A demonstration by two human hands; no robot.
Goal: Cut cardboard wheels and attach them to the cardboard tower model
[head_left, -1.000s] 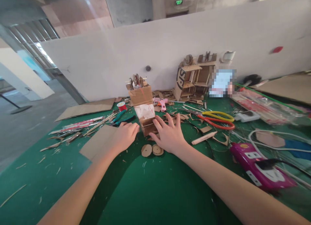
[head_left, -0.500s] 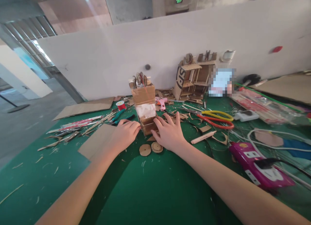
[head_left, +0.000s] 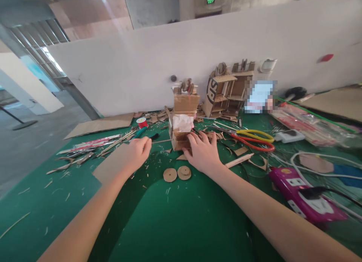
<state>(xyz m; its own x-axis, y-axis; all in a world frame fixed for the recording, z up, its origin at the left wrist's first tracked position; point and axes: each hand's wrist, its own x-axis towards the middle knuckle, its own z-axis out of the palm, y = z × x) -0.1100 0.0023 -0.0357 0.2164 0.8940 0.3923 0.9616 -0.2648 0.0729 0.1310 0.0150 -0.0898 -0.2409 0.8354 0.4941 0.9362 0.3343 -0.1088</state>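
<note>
A small cardboard model with discs on its top stands upright on the green table. My right hand grips the lower right side of this model, fingers curled over its edge and thumb in front. To the left, my left hand is closed on a thin wooden stick, whose far end reaches the model's lower left side. Whether the stick passes inside the model is hidden. Two round cardboard discs lie in front of the model; the right one has a smaller disc on top.
Orange and yellow scissors, a pale marker-like stick and a magenta power strip lie to the right. Behind are cardboard shelves. A red thread spool, teal-handled pliers and a cardboard sheet are on the left.
My left hand has drawn away from the model to the left, and a thin stick now shows between them. The model and my right hand have shifted slightly right.
</note>
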